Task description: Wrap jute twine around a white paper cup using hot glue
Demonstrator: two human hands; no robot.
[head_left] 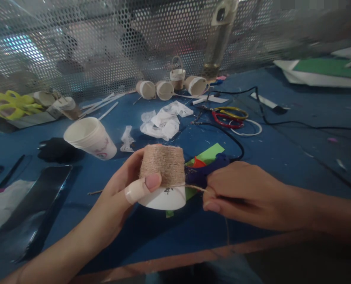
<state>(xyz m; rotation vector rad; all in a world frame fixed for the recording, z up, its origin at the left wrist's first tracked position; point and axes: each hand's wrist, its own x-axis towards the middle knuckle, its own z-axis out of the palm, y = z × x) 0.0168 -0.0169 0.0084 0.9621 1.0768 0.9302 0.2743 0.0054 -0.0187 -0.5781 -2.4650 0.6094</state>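
Observation:
My left hand [124, 189] grips an upside-down white paper cup [165, 177], most of it wrapped in brown jute twine, its white rim bare at the bottom. A plaster covers that thumb. My right hand [240, 193] pinches the loose twine end [196, 188] just right of the cup, pulling it taut. Behind the cup lies a blue glue gun [206, 170] with its black cord, on green paper [206, 154].
On the blue table [282, 154]: a stack of paper cups [90, 138] lying on its side, crumpled white paper [163, 122], red and yellow scissors [230, 116], several twine-wrapped cups [171, 88] by the perforated screen, a black phone [36, 201] at left, green card [326, 69] far right.

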